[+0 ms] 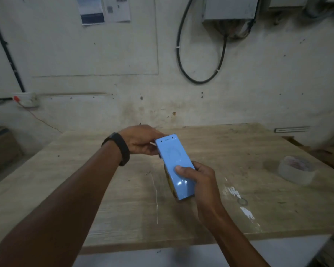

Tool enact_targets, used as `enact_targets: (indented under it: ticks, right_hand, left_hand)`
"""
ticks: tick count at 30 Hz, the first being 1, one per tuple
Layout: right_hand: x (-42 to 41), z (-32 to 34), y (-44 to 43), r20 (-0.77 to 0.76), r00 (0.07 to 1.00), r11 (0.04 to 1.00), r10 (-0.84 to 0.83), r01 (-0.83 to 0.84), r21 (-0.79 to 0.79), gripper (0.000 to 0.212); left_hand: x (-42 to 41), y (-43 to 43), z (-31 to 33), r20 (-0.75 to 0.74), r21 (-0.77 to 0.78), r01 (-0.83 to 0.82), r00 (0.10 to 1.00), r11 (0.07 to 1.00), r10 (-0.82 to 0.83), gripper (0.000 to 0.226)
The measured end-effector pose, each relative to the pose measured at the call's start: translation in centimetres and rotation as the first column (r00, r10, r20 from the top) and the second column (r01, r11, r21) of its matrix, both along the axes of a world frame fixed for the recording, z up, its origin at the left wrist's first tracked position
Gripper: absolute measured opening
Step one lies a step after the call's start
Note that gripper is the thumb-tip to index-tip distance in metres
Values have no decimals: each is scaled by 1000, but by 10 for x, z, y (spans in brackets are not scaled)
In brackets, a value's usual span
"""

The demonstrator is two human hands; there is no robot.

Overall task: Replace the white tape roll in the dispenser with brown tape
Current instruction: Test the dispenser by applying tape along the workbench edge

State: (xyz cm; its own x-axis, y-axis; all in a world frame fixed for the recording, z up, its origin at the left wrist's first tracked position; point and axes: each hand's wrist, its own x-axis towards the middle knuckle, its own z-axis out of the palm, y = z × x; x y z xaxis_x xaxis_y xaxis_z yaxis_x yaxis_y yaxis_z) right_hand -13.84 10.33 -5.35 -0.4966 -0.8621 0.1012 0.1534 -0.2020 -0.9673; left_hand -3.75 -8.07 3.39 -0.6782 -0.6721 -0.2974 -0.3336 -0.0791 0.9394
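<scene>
**Head view: blue dispenser held in 2 hands, blade end pointing away**

1. Dispenser. Blue with a flat back, held clear above the worktop. Its long axis runs from the right fingers at the near end, up and away to the left fingers at the far end. The serrated edge sits at that far end.

2. Right hand. Its fingers are curled round the near half and the thumb lies flat on the blue back. It probably carries the weight.

3. Left hand. It wears a dark wristband. Its fingers are closed on the far left corner, just beside the serrated edge. A thin pale sliver shows at the fingertips; I cannot tell whether it is a tape end.

4. Loaded roll. Almost wholly hidden under the blue back. A yellow strip shows at the left side, just below the right thumb. The tape colour cannot be told.

5. Pale tape roll. It lies flat on the worktop, well apart to the right of the right fingers and nearer that hand. No loose brown roll is in view.

Judgement: the blade end lies at the left fingers, so any work on the tape end there would fall to the left hand while the right steadies the body.
</scene>
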Motion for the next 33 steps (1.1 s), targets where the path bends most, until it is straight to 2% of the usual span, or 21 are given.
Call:
enact_targets:
  ticks: [5,10,14,16,20,22,27,33]
  right_hand:
    - [12,5,26,8,1000,997,21,-21,69,29]
    - [35,0,70,15,998,985,58,-59,162,17]
    - [51,-7,101,1,998,965,63,-61,256,32]
    - [58,-9,110,17,998,958,67,-69,279,38]
    - [63,-6,119,31,998,961,57,-64,270,30]
    - [66,-5,125,44,997,965,62,-71,251,29]
    - [76,-19,140,42,998,962,36,-46,271,36]
    - [86,-44,152,11,1000,935,18,-20,354,37]
  left_hand:
    - [-2,21,5,162,-191,65,986,979,-34,19]
    - [2,52,-8,269,-365,138,962,921,-37,28]
    - [5,81,-20,391,-477,201,920,856,2,25]
    - [5,93,-25,420,-501,203,907,841,32,12]
    - [6,106,-29,402,-639,180,907,747,126,21]
    - [8,105,-29,382,-658,149,911,738,157,20]
    - [13,109,-35,411,-530,154,907,834,94,19]
    - [16,122,-63,457,-586,213,884,782,101,26]
